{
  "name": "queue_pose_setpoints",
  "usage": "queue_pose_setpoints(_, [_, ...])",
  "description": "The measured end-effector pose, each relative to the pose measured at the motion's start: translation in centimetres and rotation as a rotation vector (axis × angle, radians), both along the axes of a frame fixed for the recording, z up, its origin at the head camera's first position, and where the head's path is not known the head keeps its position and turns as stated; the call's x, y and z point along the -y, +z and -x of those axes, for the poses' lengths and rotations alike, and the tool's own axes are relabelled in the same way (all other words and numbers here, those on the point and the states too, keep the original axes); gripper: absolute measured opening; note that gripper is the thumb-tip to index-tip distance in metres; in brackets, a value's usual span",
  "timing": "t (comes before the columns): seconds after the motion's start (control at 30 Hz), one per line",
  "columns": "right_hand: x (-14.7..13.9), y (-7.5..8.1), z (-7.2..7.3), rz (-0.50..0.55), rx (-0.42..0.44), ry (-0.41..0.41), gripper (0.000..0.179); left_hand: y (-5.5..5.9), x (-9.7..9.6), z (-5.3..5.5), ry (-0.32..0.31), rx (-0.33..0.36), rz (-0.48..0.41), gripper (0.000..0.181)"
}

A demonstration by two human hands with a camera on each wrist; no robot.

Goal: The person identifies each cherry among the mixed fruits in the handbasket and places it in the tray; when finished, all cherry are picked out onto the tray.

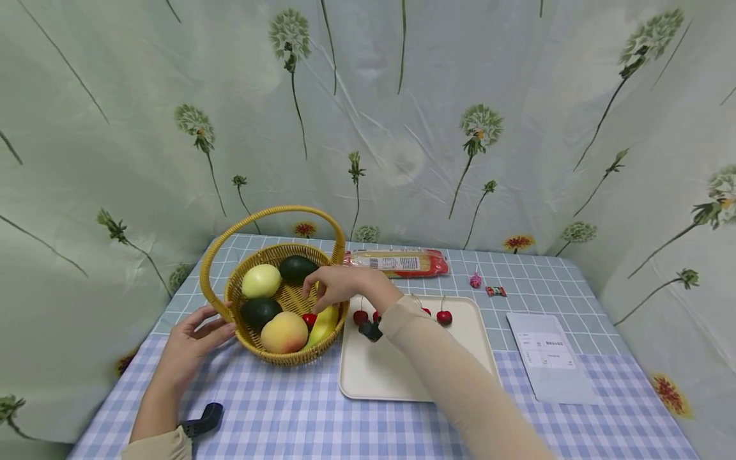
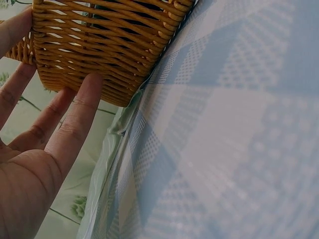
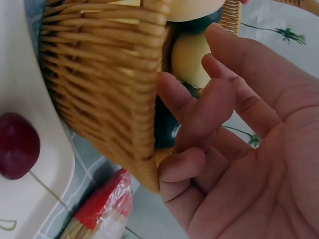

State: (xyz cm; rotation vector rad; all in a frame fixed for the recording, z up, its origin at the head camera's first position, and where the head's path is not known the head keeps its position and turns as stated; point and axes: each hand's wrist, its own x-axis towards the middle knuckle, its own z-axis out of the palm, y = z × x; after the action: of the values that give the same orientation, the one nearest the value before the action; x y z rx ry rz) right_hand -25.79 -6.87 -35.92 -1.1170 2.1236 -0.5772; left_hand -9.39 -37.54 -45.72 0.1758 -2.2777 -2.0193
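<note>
A woven basket (image 1: 282, 360) with a tall handle holds a peach (image 1: 284, 332), two dark green fruits (image 1: 261, 314), a pale yellow fruit (image 1: 261, 281), a longer yellow fruit (image 1: 324, 326) and a red cherry (image 1: 309, 319). My left hand (image 1: 192, 338) touches the basket's left side, and the left wrist view shows its extended fingers against the weave (image 2: 99, 50). Over the basket's right part hovers my right hand (image 1: 339, 282), close above the cherry. Its fingers are loosely bent with nothing between them in the right wrist view.
Right of the basket is a cream tray (image 1: 391, 386) with several stemmed cherries (image 1: 444, 317), partly hidden by my right forearm. Behind it lies a clear-and-red pack of noodles (image 1: 397, 262). Small wrapped candies (image 1: 496, 291) and a labelled white packet (image 1: 551, 358) are farther right.
</note>
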Motion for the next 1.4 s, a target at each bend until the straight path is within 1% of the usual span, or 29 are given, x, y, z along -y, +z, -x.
queue_pose_setpoints(0.17, [1.5,0.5,0.3,-0.062,0.082,-0.025,0.039,-0.1,-0.1,0.3,-0.001,-0.002,0.006,0.045])
queue_pose_setpoints(0.3, [2.5,0.4,0.2,-0.134,0.151,-0.058,0.041,-0.1,-0.1,0.3,0.004,0.003,0.007,0.045])
queue_pose_setpoints(0.43, [3.4,0.2,0.1,-0.201,0.187,-0.087,0.033,-0.1,0.0,0.3,0.013,0.005,0.005,0.045])
queue_pose_setpoints(0.53, [3.8,0.2,0.1,-0.228,0.22,-0.09,0.028,-0.1,0.1,0.2,0.015,0.006,0.0,0.044])
queue_pose_setpoints(0.67, [4.2,0.2,0.0,-0.255,0.289,-0.103,0.031,-0.1,0.1,0.0,0.009,0.005,-0.009,0.044])
queue_pose_setpoints(0.73, [4.3,0.2,0.0,-0.27,0.308,-0.106,0.032,-0.1,0.1,0.0,0.006,0.003,-0.008,0.044])
queue_pose_setpoints(0.93, [4.4,0.0,0.2,-0.292,0.307,-0.102,0.028,-0.1,0.0,0.0,0.003,-0.006,-0.008,0.044])
queue_pose_setpoints(1.2, [4.7,-0.5,0.4,-0.293,0.246,-0.082,0.019,-0.1,0.2,0.0,0.0,-0.008,-0.008,0.044])
queue_pose_setpoints(1.4, [5.1,-0.5,-0.1,-0.313,0.125,-0.045,0.016,0.0,0.1,-0.1,-0.009,-0.018,-0.006,0.043])
